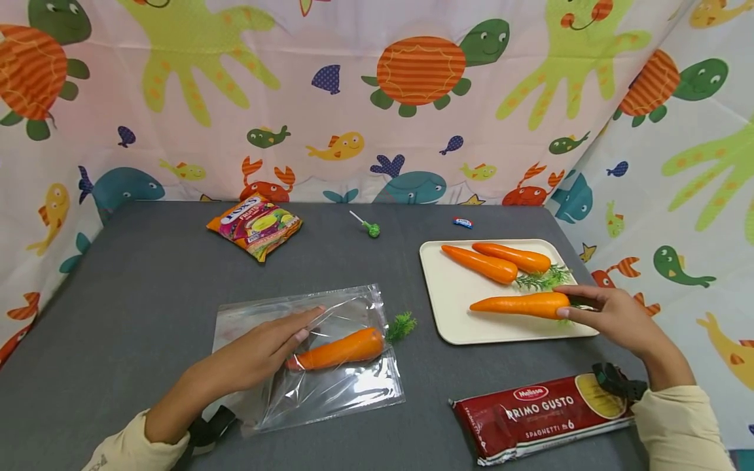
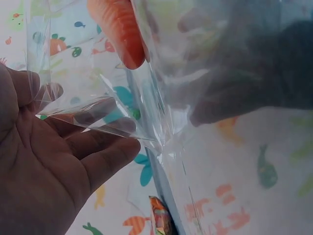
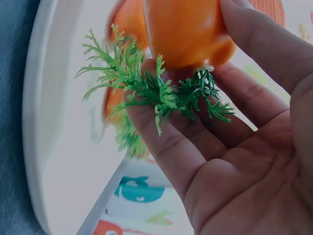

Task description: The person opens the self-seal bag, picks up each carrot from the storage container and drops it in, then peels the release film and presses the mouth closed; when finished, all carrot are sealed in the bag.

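Note:
My right hand point(image 1: 612, 317) holds an orange carrot point(image 1: 518, 304) by its thick end, thumb on one side and fingers on the other. Its leafy green top point(image 3: 166, 93) hangs over the fingers in the right wrist view. Two more carrots point(image 1: 480, 263) lie on a cream tray point(image 1: 438, 320) just beyond. To the left, a clear plastic bag point(image 1: 347, 402) lies on the table with another carrot point(image 1: 341, 350) inside, its green top point(image 1: 402, 326) sticking out at the right edge. My left hand point(image 1: 265, 347) touches the bag with fairly straight fingers, clear film across them in the left wrist view.
A red spaghetti packet point(image 1: 542, 415) lies in front of the tray, by the right wrist. Toward the back of the grey table point(image 1: 147, 281) are a colourful snack packet point(image 1: 256, 226), a green lollipop point(image 1: 371, 229) and a small blue wrapped sweet point(image 1: 463, 222). A patterned curtain point(image 1: 336, 118) hangs behind.

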Motion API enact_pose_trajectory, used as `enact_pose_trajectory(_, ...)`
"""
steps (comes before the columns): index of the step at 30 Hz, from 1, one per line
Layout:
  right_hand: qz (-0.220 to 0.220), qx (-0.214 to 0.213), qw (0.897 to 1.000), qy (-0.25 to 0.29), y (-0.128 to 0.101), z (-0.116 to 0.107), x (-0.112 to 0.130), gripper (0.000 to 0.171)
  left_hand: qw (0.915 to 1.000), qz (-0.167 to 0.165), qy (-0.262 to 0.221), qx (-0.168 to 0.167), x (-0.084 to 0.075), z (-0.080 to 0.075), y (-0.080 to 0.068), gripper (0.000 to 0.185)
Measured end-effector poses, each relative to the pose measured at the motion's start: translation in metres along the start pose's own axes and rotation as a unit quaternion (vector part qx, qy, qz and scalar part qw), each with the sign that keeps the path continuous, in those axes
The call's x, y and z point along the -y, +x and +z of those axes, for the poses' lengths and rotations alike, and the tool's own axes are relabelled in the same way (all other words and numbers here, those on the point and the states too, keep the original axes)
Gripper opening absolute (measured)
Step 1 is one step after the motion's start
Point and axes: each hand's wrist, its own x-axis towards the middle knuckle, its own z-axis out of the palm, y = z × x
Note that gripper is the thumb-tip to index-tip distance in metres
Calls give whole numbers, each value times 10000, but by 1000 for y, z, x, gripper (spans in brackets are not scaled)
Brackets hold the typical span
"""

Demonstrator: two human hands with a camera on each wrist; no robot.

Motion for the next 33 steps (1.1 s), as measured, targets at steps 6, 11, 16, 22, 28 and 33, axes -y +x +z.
enact_pose_trajectory(6,-556,-137,9981,218,4,8,20,43,10000,-24,30,16,0,0,1,50)
enact_pose_trajectory(11,-824,-81,9958,382,8,14,33,43,10000,-13,28,12,1,0,2,50)
enact_pose_trajectory(16,-941,49,9944,481,12,19,44,43,10000,-1,17,57,1,0,4,50)
enact_pose_trajectory(22,-1202,127,9896,779,18,24,59,42,10000,28,21,64,1,0,4,49)
enact_pose_trajectory(28,-1626,155,9783,1271,29,31,73,41,10000,50,69,43,1,1,4,49)
enact_pose_trajectory(33,-1862,299,9676,1680,38,44,82,42,10000,63,27,69,1,2,5,49)
